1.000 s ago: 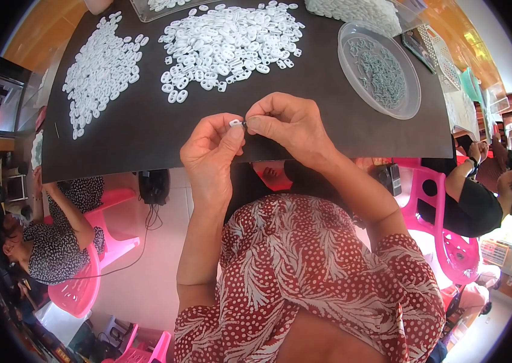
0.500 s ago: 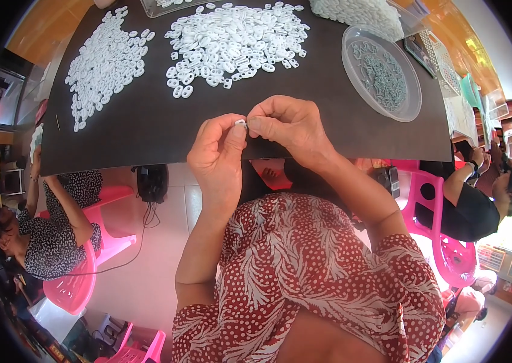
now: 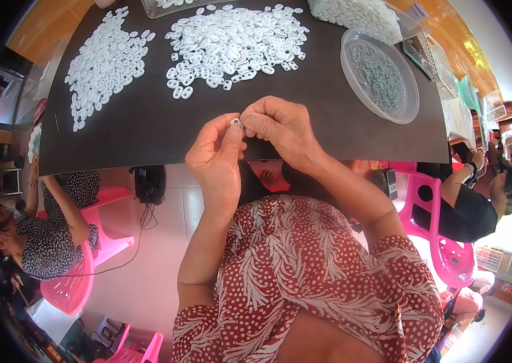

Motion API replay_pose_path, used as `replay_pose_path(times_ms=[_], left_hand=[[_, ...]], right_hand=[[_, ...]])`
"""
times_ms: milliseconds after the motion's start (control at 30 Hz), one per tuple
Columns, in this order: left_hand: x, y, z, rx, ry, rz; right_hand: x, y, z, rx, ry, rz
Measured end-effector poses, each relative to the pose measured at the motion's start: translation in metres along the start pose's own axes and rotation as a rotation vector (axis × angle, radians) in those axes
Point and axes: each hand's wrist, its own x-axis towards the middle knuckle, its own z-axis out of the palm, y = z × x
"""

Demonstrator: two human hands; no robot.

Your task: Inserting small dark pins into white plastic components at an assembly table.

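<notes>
Above the near edge of the table, my left hand [image 3: 213, 154] is closed, pinching a small white oval plastic piece with holes [image 3: 236, 122] between thumb and fingers. My right hand [image 3: 283, 130] meets it from the right, thumb and fingertips pressed together at the edge of the piece. Whatever sits between the right fingertips is too small and covered to make out. Beyond the hands lies a large heap of similar white two-hole pieces [image 3: 238, 45]. To the right, a round clear plastic tray [image 3: 414, 97] holds many small grey-green wire-like parts [image 3: 380, 78].
Another spread of white pieces [image 3: 105, 66] covers the table's left. At the back right stands a clear container full of white pieces [image 3: 359, 18]; beside it lies a dark phone-like object [image 3: 418, 57]. People sit on pink chairs at left [image 3: 71, 287] and right [image 3: 437, 218].
My right hand has shifted slightly left, closer to the left fingertips. The white piece has turned a little, and a hole in it now shows more plainly.
</notes>
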Motion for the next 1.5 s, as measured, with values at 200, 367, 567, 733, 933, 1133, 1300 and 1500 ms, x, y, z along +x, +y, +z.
replay_pose_path(times_ms=[200,367,567,733,933,1133,1300,1500], left_hand=[[0.0,0.001,0.0,0.002,0.007,0.027],[-0.002,-0.007,-0.002,0.102,-0.023,0.168],[-0.004,-0.012,-0.001,0.117,-0.007,0.211],[0.004,-0.011,-0.001,-0.031,0.008,0.038],[0.008,-0.013,0.0,-0.08,-0.001,0.003],[0.008,-0.014,0.0,-0.069,-0.001,0.016],[0.008,-0.012,-0.002,-0.061,-0.004,0.013],[0.009,-0.013,-0.002,-0.064,-0.01,0.015]], right_hand=[[0.001,-0.001,-0.001,-0.092,-0.015,-0.045],[0.001,-0.002,0.0,-0.163,-0.004,0.0],[0.0,0.007,0.007,-0.201,0.034,-0.141],[0.004,0.006,-0.002,-0.241,0.067,-0.179],[0.052,0.005,-0.054,-0.799,0.31,-0.514],[0.067,0.023,-0.061,-1.262,0.296,-0.741],[0.054,0.018,-0.063,-1.131,0.175,-0.727],[0.055,0.012,-0.064,-1.133,0.079,-0.768]])
